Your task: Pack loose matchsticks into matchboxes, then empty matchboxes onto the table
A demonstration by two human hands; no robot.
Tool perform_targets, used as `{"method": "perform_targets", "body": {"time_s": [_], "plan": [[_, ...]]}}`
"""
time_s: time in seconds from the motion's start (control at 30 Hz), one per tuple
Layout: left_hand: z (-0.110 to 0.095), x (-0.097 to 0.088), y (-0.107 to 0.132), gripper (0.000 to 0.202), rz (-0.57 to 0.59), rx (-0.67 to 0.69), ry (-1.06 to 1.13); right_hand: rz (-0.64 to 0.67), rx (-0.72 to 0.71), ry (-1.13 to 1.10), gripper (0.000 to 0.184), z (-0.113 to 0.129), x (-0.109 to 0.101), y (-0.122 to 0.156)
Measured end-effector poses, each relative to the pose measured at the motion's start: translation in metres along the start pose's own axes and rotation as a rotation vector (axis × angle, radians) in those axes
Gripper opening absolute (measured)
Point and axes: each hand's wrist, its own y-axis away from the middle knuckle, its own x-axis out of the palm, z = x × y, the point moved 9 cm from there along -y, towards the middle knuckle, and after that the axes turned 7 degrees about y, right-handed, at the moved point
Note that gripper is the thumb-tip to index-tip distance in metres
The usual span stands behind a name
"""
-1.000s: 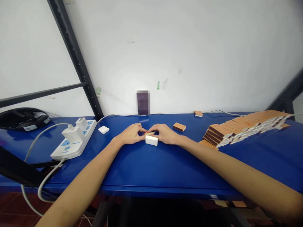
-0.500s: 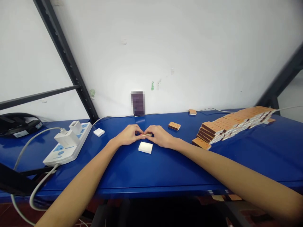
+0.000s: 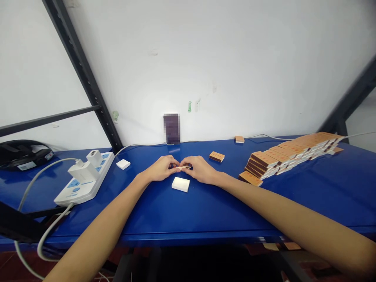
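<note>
My left hand (image 3: 164, 167) and my right hand (image 3: 198, 168) meet over the middle of the blue table, fingertips almost touching. Between them they pinch a small bunch of thin pale matchsticks (image 3: 184, 167), largely covered by the fingers. Just in front of the hands lies a white matchbox tray (image 3: 180, 184), apart from both. Beyond my right hand sits a brown matchbox (image 3: 216, 156) with a dark striking side.
Many matchboxes form a stepped stack (image 3: 282, 156) on the right. Another small matchbox (image 3: 239, 139) lies by the wall. To the left are a white square piece (image 3: 123, 164), a power strip (image 3: 96, 184) with plugs and black headphones (image 3: 26, 154). A pixelated dark panel (image 3: 172, 128) leans on the wall.
The fingers have shifted slightly around the matchsticks, which now lie more level between the fingertips. The tray and matchboxes have stayed in place.
</note>
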Motion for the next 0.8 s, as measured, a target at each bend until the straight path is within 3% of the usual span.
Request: {"method": "perform_targets", "body": {"time_s": [0.13,0.4,0.8], "plan": [[-0.004,0.0,0.0,0.029,-0.007,0.022,-0.023,-0.024,-0.011,-0.069,0.016,-0.001,0.0,0.001],[-0.005,0.001,0.0,0.026,-0.014,0.009,-0.023,0.013,0.025,0.021,0.016,-0.004,0.0,0.002],[-0.007,0.011,-0.001,0.031,0.052,0.05,-0.181,-0.032,0.042,-0.043,0.014,-0.003,-0.001,0.002]]}}
